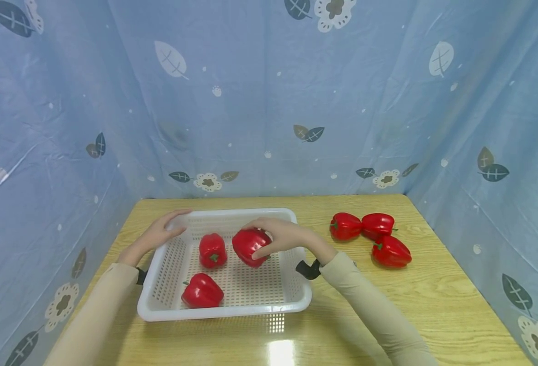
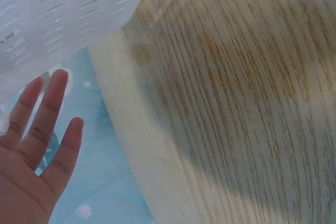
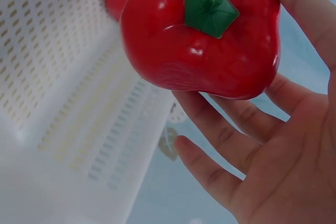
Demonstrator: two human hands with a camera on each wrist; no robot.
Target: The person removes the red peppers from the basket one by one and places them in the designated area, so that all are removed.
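In the head view my right hand (image 1: 280, 236) grips a red bell pepper (image 1: 247, 246) above the right half of a white perforated basket (image 1: 225, 312). The right wrist view shows its green stem cap and the fingers and thumb (image 3: 304, 9) around its sides. My left hand (image 1: 161, 231) is at the basket's back left corner, thumb over the rim. In the left wrist view its fingers (image 2: 50, 103) are straight and spread beside the basket's outer wall (image 2: 58, 19). Two more peppers lie inside the basket: one upper left (image 1: 212, 249), one near the front (image 1: 202, 291).
Three red peppers lie grouped on the wooden table (image 1: 365, 315) right of the basket: one on the left (image 1: 345, 226), one behind (image 1: 378, 224), one in front (image 1: 390, 251). A blue patterned curtain (image 1: 250, 127) stands behind the table and along both sides.
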